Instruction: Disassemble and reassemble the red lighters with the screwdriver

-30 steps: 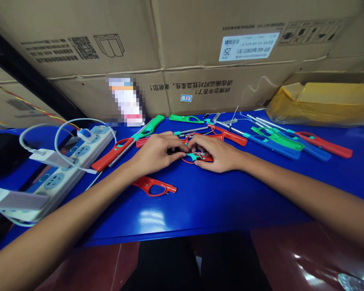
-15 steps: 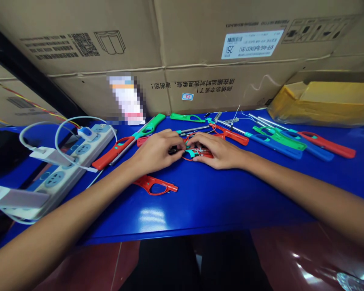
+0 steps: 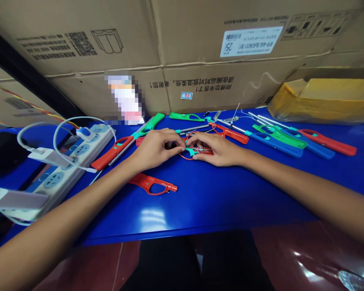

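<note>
An opened red stick lighter, with a green trigger and thin loose wires, lies under my right hand, whose fingers are closed round it. From the other side my left hand meets it, thumb and fingertips pinched together at the trigger end. Whatever sits in that pinch is hidden. Nearer me, partly behind my left forearm, is an empty red lighter half-shell. Just behind my hands lie more red lighter parts and metal tubes, partly covered by my fingers.
Several red, green and blue stick lighters lie to the right, with a red and green pair on the left. A power strip with plugged-in chargers and cables borders the left side. Large cardboard boxes and a yellow-taped carton stand behind.
A small dark piece that showed between my left fingers is out of sight now. Both hands have stayed at the opened lighter, with only slight finger movement.
</note>
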### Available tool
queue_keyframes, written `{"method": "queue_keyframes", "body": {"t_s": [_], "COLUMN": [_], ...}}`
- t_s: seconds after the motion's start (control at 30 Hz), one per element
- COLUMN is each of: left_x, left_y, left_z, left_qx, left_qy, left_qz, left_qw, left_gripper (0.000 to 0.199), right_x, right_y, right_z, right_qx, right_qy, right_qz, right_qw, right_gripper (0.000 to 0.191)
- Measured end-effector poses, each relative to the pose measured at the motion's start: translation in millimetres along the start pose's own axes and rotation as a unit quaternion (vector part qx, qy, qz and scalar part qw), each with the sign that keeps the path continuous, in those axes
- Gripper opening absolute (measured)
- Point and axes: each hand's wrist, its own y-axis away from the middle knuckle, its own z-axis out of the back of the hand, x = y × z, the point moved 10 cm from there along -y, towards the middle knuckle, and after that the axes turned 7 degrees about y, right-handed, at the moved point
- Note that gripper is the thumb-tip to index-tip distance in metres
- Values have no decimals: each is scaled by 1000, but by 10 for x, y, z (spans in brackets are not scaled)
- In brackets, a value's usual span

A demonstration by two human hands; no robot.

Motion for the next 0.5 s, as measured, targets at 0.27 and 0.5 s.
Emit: {"method": "queue_keyframes", "body": {"t_s": [0.27, 0.5], "left_x": [33, 49], "left_y": [-12, -7], "left_z": [-10, -13], "left_qx": [20, 23], "left_qy": [-1, -21], "left_qz": [0, -4], "left_qw": [1000, 999], "left_gripper": [14, 10], "right_x": [123, 154], "right_y": [-1, 2], "right_z": [15, 23], "right_qx": [0, -12], "right_qy": [35, 56], "right_qz": [39, 50], "right_qw": [999, 997], "right_gripper": [21, 19]}}
